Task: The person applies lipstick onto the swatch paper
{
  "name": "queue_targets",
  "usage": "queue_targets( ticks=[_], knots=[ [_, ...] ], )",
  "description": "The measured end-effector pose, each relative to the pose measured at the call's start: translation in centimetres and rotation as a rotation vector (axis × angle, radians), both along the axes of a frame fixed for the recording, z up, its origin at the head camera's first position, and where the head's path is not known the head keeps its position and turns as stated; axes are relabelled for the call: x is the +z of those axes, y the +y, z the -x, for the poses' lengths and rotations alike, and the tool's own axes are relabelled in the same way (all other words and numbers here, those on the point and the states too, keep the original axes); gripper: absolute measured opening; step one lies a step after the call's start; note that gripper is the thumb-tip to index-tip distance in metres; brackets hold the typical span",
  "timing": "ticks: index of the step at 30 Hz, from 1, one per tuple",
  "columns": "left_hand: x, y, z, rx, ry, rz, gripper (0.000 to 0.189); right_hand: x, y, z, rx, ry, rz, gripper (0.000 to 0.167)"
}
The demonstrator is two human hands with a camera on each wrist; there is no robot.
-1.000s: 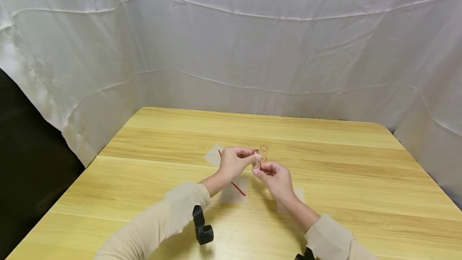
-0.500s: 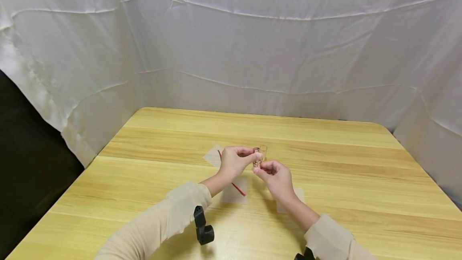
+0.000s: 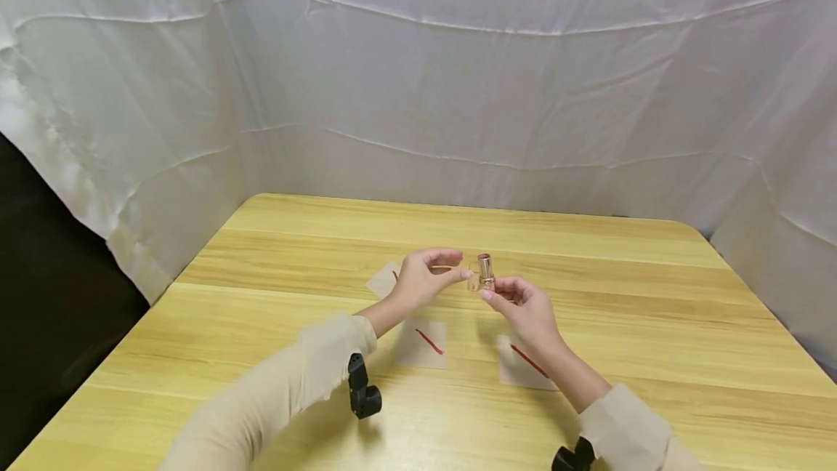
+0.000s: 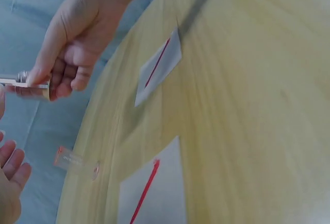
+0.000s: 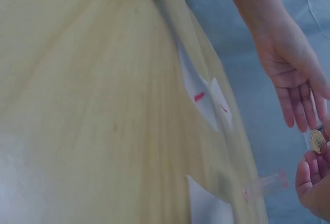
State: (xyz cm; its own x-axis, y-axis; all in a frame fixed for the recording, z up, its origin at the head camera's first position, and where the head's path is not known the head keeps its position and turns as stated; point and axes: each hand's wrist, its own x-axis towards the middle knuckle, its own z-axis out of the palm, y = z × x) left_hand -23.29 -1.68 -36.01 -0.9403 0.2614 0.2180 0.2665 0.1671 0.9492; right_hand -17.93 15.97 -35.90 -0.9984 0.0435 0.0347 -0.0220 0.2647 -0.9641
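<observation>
My right hand (image 3: 526, 311) pinches a shiny lipstick (image 3: 485, 267) by its lower part, between thumb and fingers. The tube stands upright above the table, and its round base (image 5: 318, 140) shows in the right wrist view. Left of it is my left hand (image 3: 423, 280), fingers loosely extended and apart from the thumb, with no grip on the lipstick. A clear lipstick cap (image 4: 75, 161) stands on the table; the head view shows it between the left thumb and the lipstick, partly covered. Whether the thumb touches anything I cannot tell.
Three pale paper pieces lie on the wooden table (image 3: 654, 311), each with a red stroke: one at the left (image 3: 381, 281), a middle paper (image 3: 421, 346), and a right paper (image 3: 513, 369) partly under the right wrist. White cloth (image 3: 425, 93) hangs behind.
The left hand has let go of the lipstick and drawn slightly left. The right hand has carried the lipstick right and slightly up, uncovering the red stroke on the right paper.
</observation>
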Motion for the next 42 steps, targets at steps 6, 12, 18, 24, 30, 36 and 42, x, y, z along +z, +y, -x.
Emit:
queue_targets(
  ticks=[6, 12, 18, 24, 30, 36, 42],
  knots=[
    [-0.5, 0.5, 1.1, -0.012, 0.035, 0.037, 0.047, 0.3, 1.3, 0.3, -0.012, 0.015, 0.024, 0.032],
    [-1.2, 0.8, 2.4, 0.012, 0.041, 0.062, 0.053, 0.6, 2.3, 0.5, -0.018, 0.041, 0.058, 0.032],
    [-2.1, 0.9, 3.4, -0.027, 0.027, 0.126, 0.054, 0.7, 2.7, 0.5, -0.026, 0.062, 0.085, 0.028],
    [-2.9, 1.4, 4.0, -0.070, 0.006, 0.201, 0.056, 0.8, 2.9, 0.5, -0.029, 0.076, 0.105, 0.023],
    [-3.2, 1.8, 4.5, -0.068, -0.026, 0.268, 0.055, 1.0, 3.0, 0.4, -0.028, 0.079, 0.115, 0.022],
    [-3.3, 1.9, 4.8, -0.085, -0.013, 0.305, 0.046, 1.1, 3.1, 0.4, -0.029, 0.073, 0.115, 0.023],
    [-3.8, 2.2, 5.1, -0.093, 0.004, 0.329, 0.042, 1.1, 3.2, 0.4, -0.035, 0.072, 0.118, 0.022]
  ],
)
